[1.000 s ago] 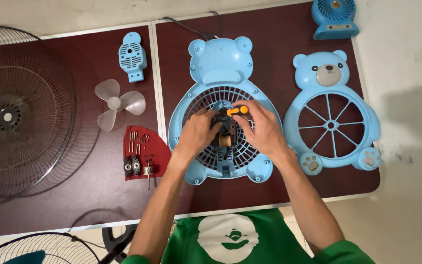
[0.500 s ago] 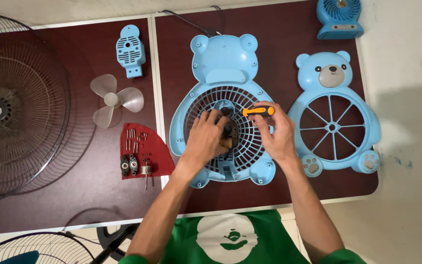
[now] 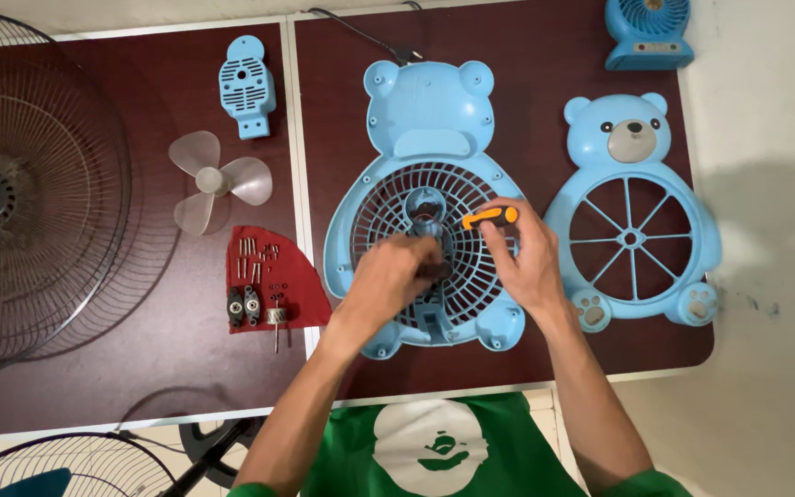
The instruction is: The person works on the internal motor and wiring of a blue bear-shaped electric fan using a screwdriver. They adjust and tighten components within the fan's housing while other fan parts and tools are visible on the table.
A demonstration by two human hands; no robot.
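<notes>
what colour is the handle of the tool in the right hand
Orange with a black end, on the screwdriver held by the right hand; seen in the head view.

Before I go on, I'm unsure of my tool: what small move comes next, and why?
Probably swing the orange screwdriver tip-down toward the motor. The right hand holds it sideways above the blue bear grille, while the left hand rests at the hub.
</notes>
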